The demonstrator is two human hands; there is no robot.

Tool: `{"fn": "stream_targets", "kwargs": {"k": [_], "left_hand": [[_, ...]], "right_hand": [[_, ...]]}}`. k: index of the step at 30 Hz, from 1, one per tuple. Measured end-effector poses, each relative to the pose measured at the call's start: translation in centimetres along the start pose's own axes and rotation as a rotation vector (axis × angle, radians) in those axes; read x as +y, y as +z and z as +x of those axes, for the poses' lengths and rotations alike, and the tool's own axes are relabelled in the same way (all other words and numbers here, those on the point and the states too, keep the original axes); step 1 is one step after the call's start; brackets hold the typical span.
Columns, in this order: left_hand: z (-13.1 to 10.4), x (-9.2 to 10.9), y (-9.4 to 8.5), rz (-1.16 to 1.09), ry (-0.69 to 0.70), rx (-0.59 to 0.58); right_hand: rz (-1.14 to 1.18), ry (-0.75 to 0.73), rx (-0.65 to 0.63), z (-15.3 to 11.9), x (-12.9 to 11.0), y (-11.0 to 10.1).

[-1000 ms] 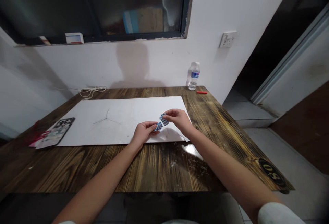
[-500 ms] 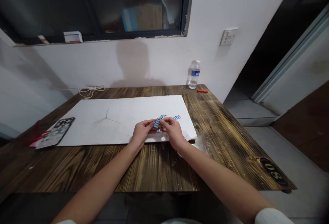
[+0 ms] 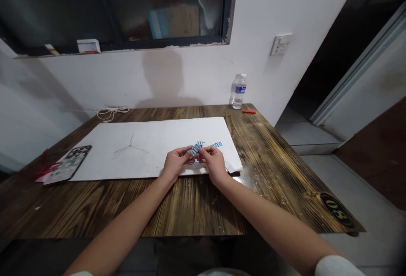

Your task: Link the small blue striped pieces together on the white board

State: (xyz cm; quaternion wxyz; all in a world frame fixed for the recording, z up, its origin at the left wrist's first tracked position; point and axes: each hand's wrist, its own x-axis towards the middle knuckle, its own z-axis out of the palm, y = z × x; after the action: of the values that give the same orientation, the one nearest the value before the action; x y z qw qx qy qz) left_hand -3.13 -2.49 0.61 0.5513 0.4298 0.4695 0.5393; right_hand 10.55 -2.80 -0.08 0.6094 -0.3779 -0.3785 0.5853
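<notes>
Between my fingertips is a small blue-and-white striped piece (image 3: pixel 195 149), held slightly above a large white board (image 3: pixel 158 136). My left hand (image 3: pixel 176 162) pinches its left side, and my right hand (image 3: pixel 213 160) grips its right side with thumb and fingers. Similar blue-and-white pieces (image 3: pixel 218 144) lie on the board just beyond my hands, partly hidden by them. Thin dark strands (image 3: pixel 130 145) spread from one point on the board's left half.
A patterned phone-like object (image 3: pixel 69 164) lies on the board's left edge near red strands (image 3: pixel 47 169). Toward the back of the wooden table (image 3: pixel 269 174) are a white cable (image 3: pixel 111 111), a water bottle (image 3: pixel 239 92) and a red stick-like object (image 3: pixel 249 111).
The striped piece has turned a little between my fingers and shows more of its length. Both hands stay in nearly the same place.
</notes>
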Motion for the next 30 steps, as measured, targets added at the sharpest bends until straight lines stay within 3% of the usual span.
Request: {"fn": "stream_targets", "kwargs": {"k": [12,17,22,25,30], "left_hand": [[-0.2,0.4,0.1,0.026,0.013,0.006],[-0.4,0.6,0.2,0.048,0.024,0.003],[-0.2,0.6,0.3,0.061,0.028,0.029],[-0.1,0.5,0.2,0.06,0.021,0.048],[0.2,0.0,-0.1,0.064,0.027,0.052]], "right_hand": [[-0.188,0.028,-0.084,0.4,0.1,-0.6],[-0.398,-0.125,-0.097,1.1,-0.5,-1.3],[-0.529,-0.276,-0.096,2.9,-2.9,-3.1],[-0.672,-0.297,-0.227,4.0,-5.1,-4.9],[-1.091,-0.307,-0.654,4.5,-8.4,-7.9]]}}
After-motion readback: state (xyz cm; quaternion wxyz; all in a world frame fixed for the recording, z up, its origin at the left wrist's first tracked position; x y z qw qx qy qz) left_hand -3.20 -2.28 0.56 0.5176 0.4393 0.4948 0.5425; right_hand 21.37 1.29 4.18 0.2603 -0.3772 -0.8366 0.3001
